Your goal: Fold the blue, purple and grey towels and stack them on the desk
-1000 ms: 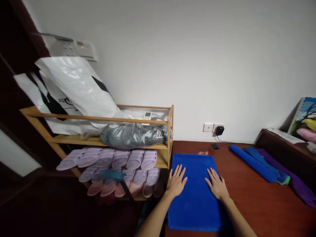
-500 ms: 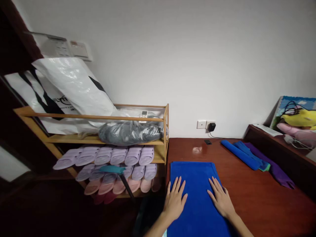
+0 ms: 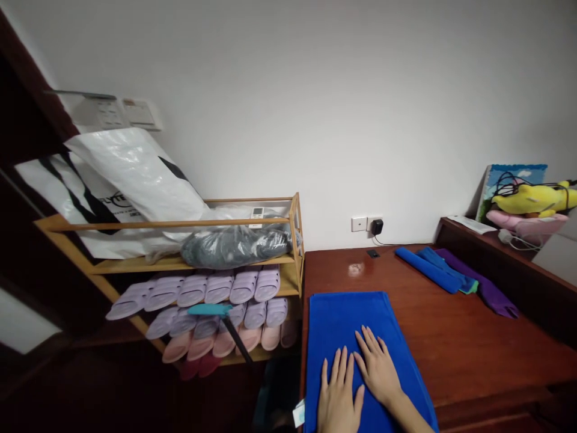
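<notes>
A blue cloth, folded into a long rectangle, lies flat on the reddish-brown wooden table. My left hand rests palm down on its near part, fingers spread. Just to the right and a little farther off, my right hand also lies flat on the cloth with its fingers apart. Neither hand grips anything. A small white tag sticks out from the cloth's left edge. The cloth's near end runs out of view.
Rolled blue cloths and a purple one lie at the table's back right. Left of the table stands a wooden rack with several slippers and a white bag. A black plug sits in the wall socket.
My right hand has moved left across the cloth, closer to my left hand. My left hand has come nearer to me and slightly right. The view has shifted a little.
</notes>
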The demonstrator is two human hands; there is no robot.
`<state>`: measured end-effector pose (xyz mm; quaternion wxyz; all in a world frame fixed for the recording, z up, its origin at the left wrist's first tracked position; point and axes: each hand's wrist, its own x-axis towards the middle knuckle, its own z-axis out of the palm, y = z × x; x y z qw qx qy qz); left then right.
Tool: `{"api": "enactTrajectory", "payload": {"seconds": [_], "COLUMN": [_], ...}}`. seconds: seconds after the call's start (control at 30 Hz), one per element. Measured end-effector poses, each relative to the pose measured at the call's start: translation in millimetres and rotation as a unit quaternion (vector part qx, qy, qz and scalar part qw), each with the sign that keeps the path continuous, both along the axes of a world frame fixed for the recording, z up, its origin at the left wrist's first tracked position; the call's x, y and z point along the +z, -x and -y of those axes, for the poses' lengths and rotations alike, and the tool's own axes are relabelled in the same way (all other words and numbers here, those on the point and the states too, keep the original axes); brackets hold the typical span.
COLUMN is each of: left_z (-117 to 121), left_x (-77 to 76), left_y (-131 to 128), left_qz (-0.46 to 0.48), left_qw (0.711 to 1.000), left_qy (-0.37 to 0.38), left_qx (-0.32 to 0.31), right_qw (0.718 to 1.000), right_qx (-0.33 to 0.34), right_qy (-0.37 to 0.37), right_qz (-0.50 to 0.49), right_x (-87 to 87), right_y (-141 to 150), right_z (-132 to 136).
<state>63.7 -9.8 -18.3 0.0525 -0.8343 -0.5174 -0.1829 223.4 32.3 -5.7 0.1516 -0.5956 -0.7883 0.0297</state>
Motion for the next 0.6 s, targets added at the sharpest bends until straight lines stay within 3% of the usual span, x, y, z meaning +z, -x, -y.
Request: {"api": "enactTrajectory", "payload": {"seconds": [0.13,0.27,0.37,0.6], "left_z": [8,15,14,-16], "left_x": [-8.2,-18.9,-15.2,18.2], "left_y": [19,27,27,30], "left_qz": [-0.022,-0.046,-0.053,-0.047], "left_qw": [0.999,0.996,0.997,0.998], "left_qy": [-0.029,-0.059,-0.057,0.001], "left_qx": [-0.041,-0.043,-0.03,-0.028], "right_qw": [0.998,0.998,0.999,0.995], "right_qx": [0.058,0.047,0.037,0.055], "right_qy": [-0.024,-0.037,-0.012,0.083], "right_qz": [0.025,0.038,0.027,-0.032], "right_x": [-5.0,-8.5,-6.9,9.5], "right_y": [-34,-55,-54,-52], "right_z": [39,61,57,22]}}
